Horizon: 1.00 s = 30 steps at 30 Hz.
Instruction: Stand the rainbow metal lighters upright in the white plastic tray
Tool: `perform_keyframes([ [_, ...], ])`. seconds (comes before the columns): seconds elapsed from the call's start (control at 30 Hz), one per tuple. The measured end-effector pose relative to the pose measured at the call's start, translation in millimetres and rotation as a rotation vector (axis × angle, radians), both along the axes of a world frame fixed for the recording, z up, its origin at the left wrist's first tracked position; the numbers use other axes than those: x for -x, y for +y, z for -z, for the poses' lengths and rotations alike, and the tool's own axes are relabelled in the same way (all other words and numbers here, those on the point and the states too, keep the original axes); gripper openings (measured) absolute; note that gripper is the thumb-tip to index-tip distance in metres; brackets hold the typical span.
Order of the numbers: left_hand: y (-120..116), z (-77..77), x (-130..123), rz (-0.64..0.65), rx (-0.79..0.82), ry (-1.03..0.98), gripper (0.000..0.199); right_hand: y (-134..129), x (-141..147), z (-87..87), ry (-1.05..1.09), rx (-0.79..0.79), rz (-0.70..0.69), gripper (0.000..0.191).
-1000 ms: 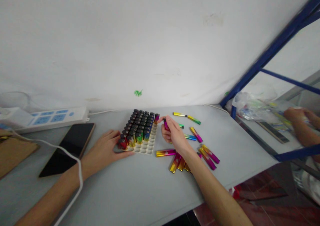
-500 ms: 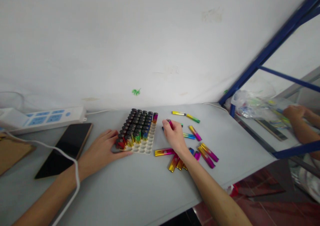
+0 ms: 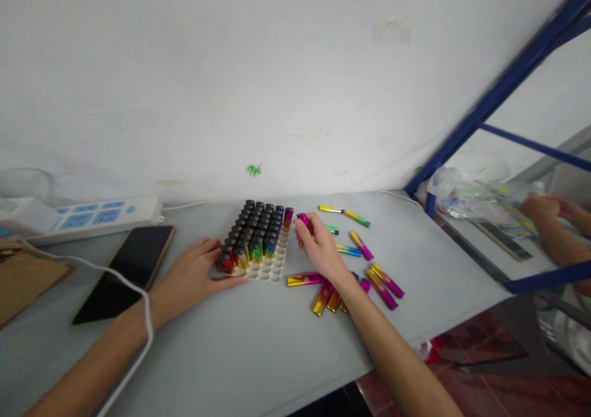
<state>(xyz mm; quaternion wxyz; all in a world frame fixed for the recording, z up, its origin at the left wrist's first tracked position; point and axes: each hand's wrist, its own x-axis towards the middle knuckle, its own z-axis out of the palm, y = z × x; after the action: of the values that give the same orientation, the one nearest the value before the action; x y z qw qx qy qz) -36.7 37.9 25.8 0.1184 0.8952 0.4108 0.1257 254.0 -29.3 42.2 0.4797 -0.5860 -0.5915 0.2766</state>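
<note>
While our left hand (image 3: 191, 275) rests at the tray (image 3: 264, 276), our right hand (image 3: 322, 244) grips a purple lighter (image 3: 302, 218).
We spread our left thumb and fingers around the tray's near left corner; our right hand is closed around the lighter, just beside the tray's right edge. Black-topped lighters (image 3: 255, 231) stand upright in it, and loose lighters (image 3: 381, 289) lie on the grey table (image 3: 258, 343) near our right wrist.

A pale tray (image 3: 265, 275) of upright lighters (image 3: 255, 227) on a grey surface (image 3: 221, 349).
The left hand (image 3: 189, 275), thumb and fingers spread, touches the tray's near left corner; the right hand (image 3: 322, 247) grips a purple lighter (image 3: 302, 218) just right of the tray. Loose lighters (image 3: 382, 287) lie around the right hand; a phone (image 3: 127, 269) and power strip (image 3: 106, 215) sit at left.
</note>
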Motion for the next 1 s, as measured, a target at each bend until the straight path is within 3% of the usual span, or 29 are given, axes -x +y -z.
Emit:
perform_keyframes([
  [0.13,-0.6,-1.4,-0.4,0.006,-0.002,-0.009,0.069,-0.9,-4.3,-8.0,-0.238,-0.141,0.064,0.035],
  [0.27,-1.0,-4.2,-1.9,0.011,0.004,0.029,0.07,1.9,-8.3,-9.7,-0.302,-0.086,0.097,0.042],
  [0.6,0.8,-0.6,-0.9,0.007,-0.004,0.013,0.065,16.9,-8.5,5.0,-0.486,-0.035,-0.001,0.018],
  [0.83,0.3,-1.4,-1.2,0.023,-0.02,0.021,0.069,26.5,0.0,-2.4,-0.798,0.067,0.009,0.021],
  [1.0,1.4,0.5,-0.8,0.019,-0.017,0.001,0.073,25.4,3.8,-7.3,-0.832,0.139,-0.028,0.022],
])
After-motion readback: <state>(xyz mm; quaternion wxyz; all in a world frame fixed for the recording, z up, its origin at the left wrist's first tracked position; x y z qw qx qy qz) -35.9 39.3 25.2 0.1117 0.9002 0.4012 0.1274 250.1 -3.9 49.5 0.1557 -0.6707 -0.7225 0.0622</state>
